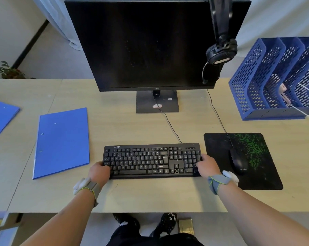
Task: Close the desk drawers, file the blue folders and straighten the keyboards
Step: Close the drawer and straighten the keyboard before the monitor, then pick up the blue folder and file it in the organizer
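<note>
A black keyboard point(151, 160) lies on the wooden desk in front of the monitor, its long edge roughly parallel to the desk's front. My left hand point(99, 172) grips its front left corner and my right hand point(207, 164) grips its right end. A blue folder point(61, 142) lies flat on the desk to the left of the keyboard. A second blue folder point(1, 117) shows partly at the far left edge. A blue mesh file rack point(274, 79) stands at the back right. A drawer point(3, 223) sticks out below the desk at the lower left.
A black monitor point(153, 43) stands behind the keyboard with a headset point(221, 52) hung on its right corner. A mouse point(237, 161) rests on a black and green mouse pad point(242, 160) right of the keyboard. White cables trail from the rack.
</note>
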Tool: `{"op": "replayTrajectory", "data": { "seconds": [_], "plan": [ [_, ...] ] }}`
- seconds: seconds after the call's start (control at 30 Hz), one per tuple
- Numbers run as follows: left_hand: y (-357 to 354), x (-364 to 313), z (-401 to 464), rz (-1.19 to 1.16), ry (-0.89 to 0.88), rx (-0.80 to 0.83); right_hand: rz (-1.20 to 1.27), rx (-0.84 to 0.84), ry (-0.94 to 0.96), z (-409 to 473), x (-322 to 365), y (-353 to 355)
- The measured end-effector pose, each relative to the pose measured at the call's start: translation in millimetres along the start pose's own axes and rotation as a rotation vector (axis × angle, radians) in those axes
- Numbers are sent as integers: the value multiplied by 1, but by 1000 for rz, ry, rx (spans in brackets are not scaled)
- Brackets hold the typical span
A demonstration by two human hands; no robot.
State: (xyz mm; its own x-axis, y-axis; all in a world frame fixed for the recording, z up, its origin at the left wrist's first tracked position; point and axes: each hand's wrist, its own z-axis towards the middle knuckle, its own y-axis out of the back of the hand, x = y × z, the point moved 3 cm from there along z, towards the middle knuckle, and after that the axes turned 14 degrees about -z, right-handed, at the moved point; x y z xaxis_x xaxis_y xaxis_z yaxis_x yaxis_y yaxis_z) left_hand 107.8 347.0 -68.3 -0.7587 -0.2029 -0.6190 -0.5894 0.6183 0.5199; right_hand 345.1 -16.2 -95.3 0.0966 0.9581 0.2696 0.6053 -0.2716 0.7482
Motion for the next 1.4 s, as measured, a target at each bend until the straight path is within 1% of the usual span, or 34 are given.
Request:
{"op": "replayTrajectory", "data": {
  "seconds": [0.37,0.57,0.7,0.8,0.87,0.9,0.97,1.1,1.2,1.3,1.4],
  "plan": [
    [0,1,-1,36,-28,12,77,22,-25,-8,0,4],
    [-1,4,-3,68,-38,0,76,27,-18,-17,5,9],
    [-1,3,-4,63,-13,24,58,19,-12,-18,4,9],
    [2,-4,-4,98,25,46,-24,-3,-80,-23,15,10],
    [3,-11,-2,107,15,52,-106,-74,-157,-30,31,13],
    [3,-15,-2,103,4,54,-116,-103,-166,-34,41,14],
    [5,-25,-5,103,-24,49,-107,-106,-118,-41,63,14],
    [7,-39,-11,131,-76,51,-128,3,53,-50,104,9],
    [20,-35,-8,140,-79,66,-113,70,152,-59,134,-1],
    [34,-28,-7,119,-73,78,-115,150,211,-66,148,-11],
    [56,-15,3,88,-39,51,-123,196,268,-72,167,-23]
  ]
}}
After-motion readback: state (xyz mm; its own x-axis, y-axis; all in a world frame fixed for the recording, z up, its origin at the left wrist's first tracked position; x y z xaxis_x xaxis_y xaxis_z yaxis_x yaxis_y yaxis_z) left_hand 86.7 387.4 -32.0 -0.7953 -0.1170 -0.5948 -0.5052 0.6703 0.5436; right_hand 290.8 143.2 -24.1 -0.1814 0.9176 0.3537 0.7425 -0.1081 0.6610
